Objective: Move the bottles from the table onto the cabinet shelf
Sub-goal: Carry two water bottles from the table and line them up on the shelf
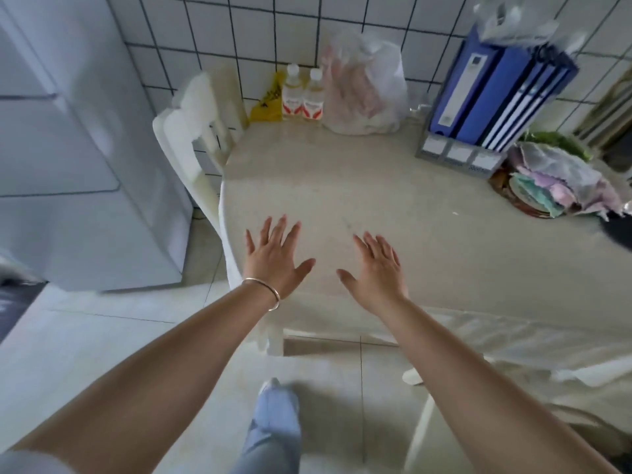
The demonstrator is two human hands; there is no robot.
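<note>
Left grip [273,256] and right grip [378,268] both spread flat, holding nothing — two bottles [302,95] well ahead on the counter [342,186], at the wall.

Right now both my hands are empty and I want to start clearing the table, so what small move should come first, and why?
Probably reach forward toward the two clear plastic bottles with red-and-white labels. They stand side by side at the far edge of the cream table, against the tiled wall, between a yellow bag and a white plastic bag. The left hand and right hand are open, well short of them.
</note>
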